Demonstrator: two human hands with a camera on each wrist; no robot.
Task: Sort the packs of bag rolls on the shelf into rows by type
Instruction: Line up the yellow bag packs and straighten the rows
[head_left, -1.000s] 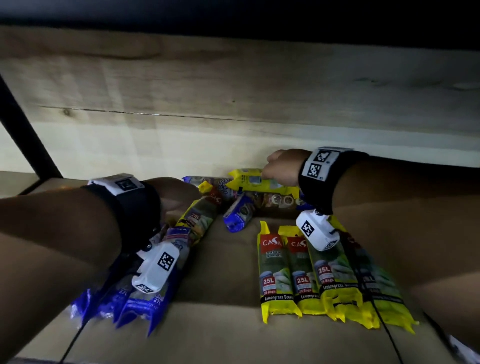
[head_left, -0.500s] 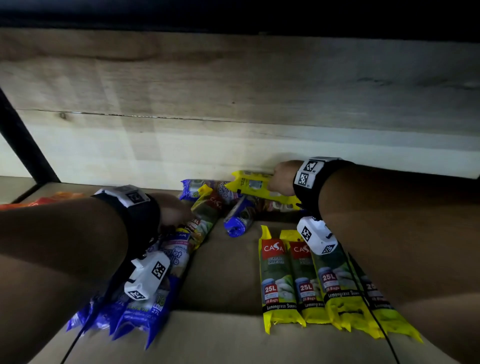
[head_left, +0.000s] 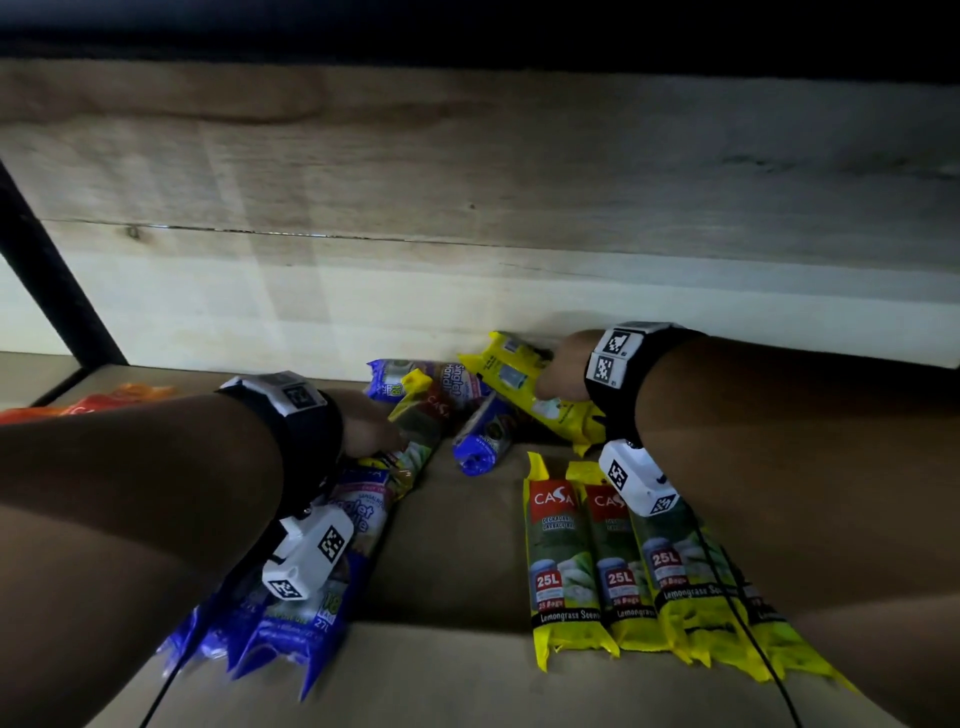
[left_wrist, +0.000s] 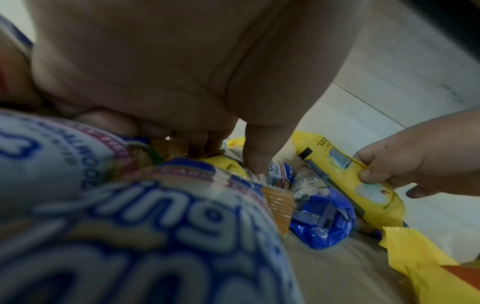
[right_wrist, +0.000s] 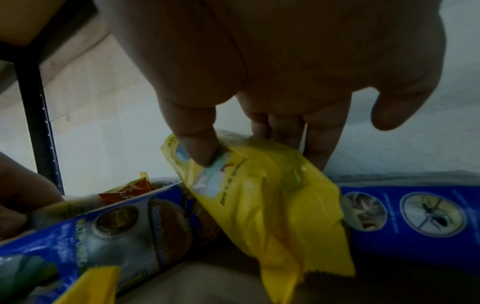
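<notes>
My right hand (head_left: 558, 364) reaches to the back of the shelf. There it pinches the far end of a yellow pack (head_left: 519, 384) between thumb and fingers (right_wrist: 200, 152), so the pack (right_wrist: 272, 195) is tilted above the pile. My left hand (head_left: 363, 431) lies on the mixed pile with fingers curled onto a yellow-green CASA pack (head_left: 421, 431). A row of yellow CASA 25L packs (head_left: 561, 561) lies at the front right. Blue-and-white packs (head_left: 311, 613) lie in a row under my left forearm. One blue pack (head_left: 483, 441) lies loose in the middle.
The wooden back panel (head_left: 467, 208) stands right behind the pile. A black upright post (head_left: 47, 280) is at the far left, with orange packs (head_left: 104, 400) beside it. Bare shelf board (head_left: 457, 545) shows between the two rows.
My right hand has raised the far end of the yellow pack, which now sits more tilted. My left hand stays on the pile by the CASA pack.
</notes>
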